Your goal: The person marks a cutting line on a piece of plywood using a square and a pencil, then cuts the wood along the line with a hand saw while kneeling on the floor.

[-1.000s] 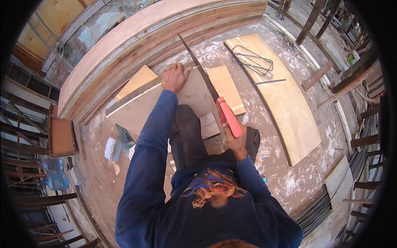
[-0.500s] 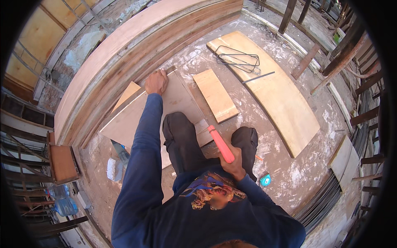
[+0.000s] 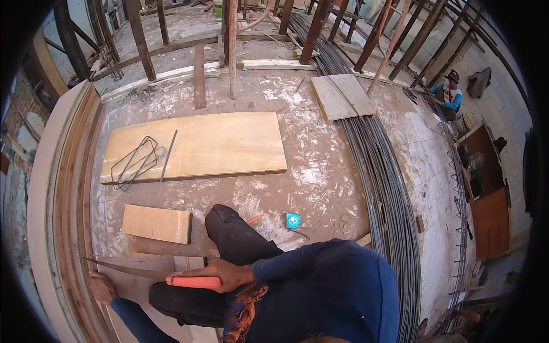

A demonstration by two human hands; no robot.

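My right hand (image 3: pixel 230 275) is wrapped round the orange-pink handle of a hand saw (image 3: pixel 194 282). Its thin blade runs left across a pale wooden board (image 3: pixel 134 274), its tip close to the stacked curved boards. Down at the lower left, my left hand (image 3: pixel 102 287) grips the board near its far-left edge, fingers partly hidden. My bent knee presses over the board between the two hands. A short offcut of board (image 3: pixel 157 224) lies just beyond the saw.
Stacked boards (image 3: pixel 71 217) stand along the left. Ahead lies a long panel (image 3: pixel 229 143) with bent wire stirrups (image 3: pixel 137 163). A teal tape measure (image 3: pixel 293 220) and orange pencil (image 3: pixel 255 218) rest on the floor. Steel bars (image 3: pixel 377 171) run at right; another person (image 3: pixel 449 96) crouches far right.
The view has swung to the right, bringing the steel bars and the other person in. My right hand still holds the saw, and my left hand stays on the board.
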